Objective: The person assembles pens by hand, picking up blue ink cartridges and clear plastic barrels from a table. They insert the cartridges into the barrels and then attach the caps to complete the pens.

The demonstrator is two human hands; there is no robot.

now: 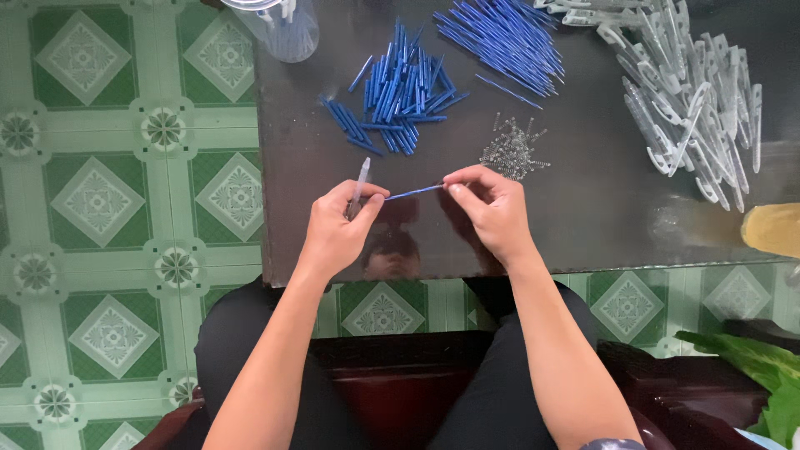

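Near the middle of the frame, the fingers of the right hand (493, 210) are pinched shut on one end of a thin blue refill (414, 192), which runs almost level toward the left hand (337, 229). The left hand's fingers are closed around a clear pen barrel (360, 183) that stands nearly upright, its upper end poking above the knuckles; the refill's other end meets this hand at the thumb. Both hands hover just over the dark glossy surface (583, 217).

Above the hands lies a small heap of tiny metal springs (512, 152). Farther up, at upper centre, sit a pile of short blue pen parts (398, 92) and, to its right, a bundle of long blue refills (502, 37). Clear plastic pen barrels (692, 100) are heaped at upper right. A clear jar (283, 25) stands at the surface's top left corner. Green patterned floor tiles (108, 200) fill the left side.
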